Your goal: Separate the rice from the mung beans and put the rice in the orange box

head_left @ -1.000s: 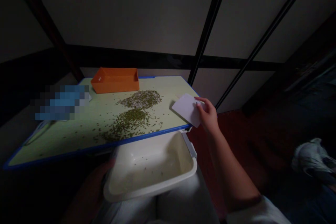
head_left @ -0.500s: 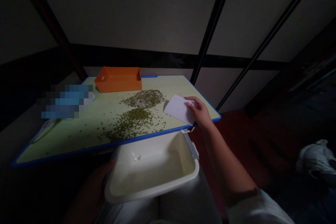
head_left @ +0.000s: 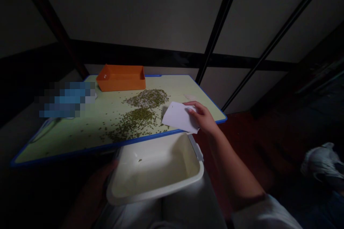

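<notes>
My right hand [head_left: 200, 116] grips a thin white scraper [head_left: 179, 117] with a small hole near one corner. It is tilted over the table's near edge, just right of the small green beans or seeds [head_left: 139, 116]. These lie in two joined heaps, and the far heap [head_left: 150, 98] has pale bits mixed in. Below the table edge is a cream-white basin [head_left: 156, 195], with a few dark specks inside. In deep shadow, my left hand [head_left: 109, 171] holds the basin's left side, its fingers mostly hidden.
An orange open box [head_left: 120, 84] stands at the back of the pale yellow table [head_left: 177, 82], which has a blue rim. A blurred-out blue object [head_left: 67, 100] with a cable is at the left. A dark panelled wall [head_left: 139, 14] rises behind.
My right hand has brought the scraper left and slightly nearer to me, towards the green heap. The specks in the basin look different. My left hand stays at the basin.
</notes>
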The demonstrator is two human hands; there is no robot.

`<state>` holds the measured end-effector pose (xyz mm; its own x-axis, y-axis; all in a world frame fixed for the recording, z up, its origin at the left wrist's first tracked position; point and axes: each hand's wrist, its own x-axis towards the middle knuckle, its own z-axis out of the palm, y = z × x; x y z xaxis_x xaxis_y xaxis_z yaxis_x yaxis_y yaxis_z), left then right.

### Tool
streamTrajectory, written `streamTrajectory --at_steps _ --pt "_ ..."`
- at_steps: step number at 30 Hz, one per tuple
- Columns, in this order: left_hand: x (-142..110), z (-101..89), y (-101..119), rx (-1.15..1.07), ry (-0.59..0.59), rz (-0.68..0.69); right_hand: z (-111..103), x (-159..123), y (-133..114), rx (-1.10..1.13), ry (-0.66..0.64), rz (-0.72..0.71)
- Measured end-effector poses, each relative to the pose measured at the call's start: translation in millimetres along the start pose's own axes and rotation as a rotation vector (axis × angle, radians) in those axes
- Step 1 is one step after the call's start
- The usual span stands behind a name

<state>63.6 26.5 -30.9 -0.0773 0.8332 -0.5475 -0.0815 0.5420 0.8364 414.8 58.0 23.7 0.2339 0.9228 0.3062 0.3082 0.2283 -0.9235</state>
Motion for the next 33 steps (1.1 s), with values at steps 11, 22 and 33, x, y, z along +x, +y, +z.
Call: streamTrajectory --at_steps 11,22,33 --pt "-13 8.1 8 -0.102 0.012 -0.061 10 -20 -19 0.092 -0.163 0.046" --pt "-25 10.8 16 -0.152 0.012 -0.047 -1 0 -6 -0.044 0.257 -0.077" --pt "-8 -2.9 4 -0.108 0.034 -0.021 10 20 9 -0.071 0.232 -0.056"
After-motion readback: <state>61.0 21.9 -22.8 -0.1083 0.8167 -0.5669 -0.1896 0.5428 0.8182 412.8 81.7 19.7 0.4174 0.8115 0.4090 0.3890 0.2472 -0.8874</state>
